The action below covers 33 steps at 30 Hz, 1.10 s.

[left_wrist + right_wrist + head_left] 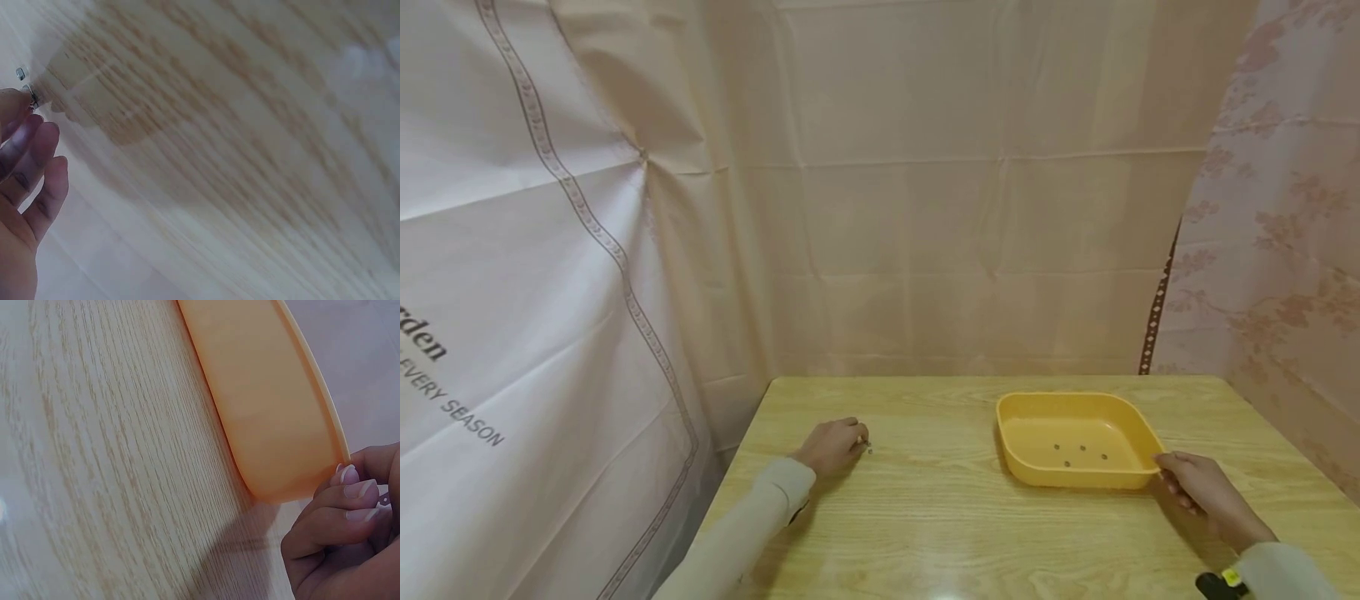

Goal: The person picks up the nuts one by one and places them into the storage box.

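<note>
At the left of the table, my left hand (833, 447) pinches a small metal nut (34, 95) between thumb and forefinger, close over the wood. Another small nut (20, 73) lies just beyond the fingertips; it is also tiny in the head view. My right hand (1201, 486) grips the near right corner of a yellow plastic tray (1075, 479), its thumb and forefinger on the rim. The other fingers of that hand curl below the rim in the right wrist view. Several small nuts (1082, 448) lie spread over the tray's floor.
The light wood-grain table (925, 533) runs back to a hanging beige cloth (985, 208). A white printed cloth (535, 317) hangs along the left side, and a floral one (1285, 250) on the right. Bare wood lies between the left hand and the tray.
</note>
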Each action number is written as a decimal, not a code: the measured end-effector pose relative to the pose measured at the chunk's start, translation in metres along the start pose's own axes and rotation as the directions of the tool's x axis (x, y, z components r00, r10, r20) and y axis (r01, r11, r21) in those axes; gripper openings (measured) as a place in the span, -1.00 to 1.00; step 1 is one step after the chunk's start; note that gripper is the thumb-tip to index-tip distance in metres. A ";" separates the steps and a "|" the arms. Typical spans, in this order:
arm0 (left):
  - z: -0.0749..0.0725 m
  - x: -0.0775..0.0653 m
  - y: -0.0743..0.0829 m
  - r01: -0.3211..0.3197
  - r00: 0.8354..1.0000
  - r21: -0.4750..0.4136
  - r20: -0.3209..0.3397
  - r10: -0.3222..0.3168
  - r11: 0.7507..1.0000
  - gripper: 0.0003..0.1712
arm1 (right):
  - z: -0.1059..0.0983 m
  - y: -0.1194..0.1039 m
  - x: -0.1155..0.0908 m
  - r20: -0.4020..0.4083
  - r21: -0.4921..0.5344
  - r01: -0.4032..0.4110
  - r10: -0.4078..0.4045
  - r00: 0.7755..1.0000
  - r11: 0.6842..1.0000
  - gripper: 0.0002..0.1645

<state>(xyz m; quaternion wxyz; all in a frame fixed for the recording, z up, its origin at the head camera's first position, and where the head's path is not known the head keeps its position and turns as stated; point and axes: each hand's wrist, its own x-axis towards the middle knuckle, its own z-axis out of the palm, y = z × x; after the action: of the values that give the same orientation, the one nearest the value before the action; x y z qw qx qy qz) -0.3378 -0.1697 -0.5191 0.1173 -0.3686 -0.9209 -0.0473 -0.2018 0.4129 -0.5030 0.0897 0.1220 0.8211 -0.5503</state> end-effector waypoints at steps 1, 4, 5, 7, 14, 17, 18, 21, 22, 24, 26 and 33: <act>0.000 0.000 0.000 -0.001 1.000 -0.007 -0.003 0.001 1.000 -0.91 | 0.000 0.000 0.000 0.004 -0.001 0.001 -0.001 1.000 1.000 -0.52; -0.002 0.000 0.002 -0.005 1.000 -0.024 -0.009 0.005 1.000 -0.90 | -0.001 -0.001 0.000 0.007 0.002 -0.001 0.001 1.000 1.000 -0.53; -0.002 -0.001 0.002 -0.007 1.000 -0.026 -0.009 0.007 1.000 -0.89 | -0.001 -0.001 0.000 0.009 0.003 -0.003 0.003 1.000 1.000 -0.53; -0.002 -0.001 0.002 -0.011 1.000 -0.031 -0.009 0.010 0.999 -0.88 | -0.001 -0.001 0.000 0.010 0.005 -0.004 0.004 1.000 1.000 -0.53; -0.003 -0.003 0.000 -0.036 0.999 -0.051 -0.018 0.035 0.998 -0.86 | -0.002 -0.003 0.001 0.009 0.006 -0.014 0.014 1.000 1.000 -0.52; -0.004 -0.002 0.000 -0.051 0.998 -0.046 -0.033 0.049 0.998 -0.87 | -0.002 -0.003 0.001 0.010 0.007 -0.013 0.013 1.000 1.000 -0.53; -0.004 -0.002 0.000 -0.053 0.998 -0.044 -0.035 0.052 0.998 -0.87 | -0.002 -0.002 0.001 0.009 0.005 -0.012 0.012 1.000 1.000 -0.52; -0.004 -0.002 0.001 -0.054 0.998 -0.043 -0.030 0.052 0.998 -0.88 | -0.001 -0.001 0.001 0.005 0.005 -0.006 0.006 1.000 1.000 -0.53; -0.003 -0.001 0.002 -0.051 0.998 -0.039 -0.027 0.050 0.998 -0.88 | -0.001 -0.001 0.001 0.006 0.003 -0.007 0.007 1.000 1.000 -0.53; -0.003 -0.001 0.003 -0.055 0.998 -0.032 -0.028 0.054 0.998 -0.91 | -0.001 0.000 0.001 0.010 0.000 -0.005 0.005 1.000 1.000 -0.53; -0.002 -0.001 0.003 -0.057 0.998 -0.024 -0.030 0.056 0.998 -0.93 | -0.001 0.000 0.002 0.015 0.002 -0.012 0.012 1.000 1.000 -0.53; 0.001 -0.001 0.001 -0.042 0.998 -0.033 -0.040 0.041 0.999 -0.88 | -0.001 -0.001 0.001 0.014 0.003 -0.017 0.017 1.000 1.000 -0.52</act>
<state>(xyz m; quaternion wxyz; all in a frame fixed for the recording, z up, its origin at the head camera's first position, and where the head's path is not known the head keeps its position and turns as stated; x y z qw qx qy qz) -0.3364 -0.1698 -0.5202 0.1300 -0.3885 -0.9097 -0.0675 -0.2031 0.4136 -0.5017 0.0999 0.1253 0.8185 -0.5517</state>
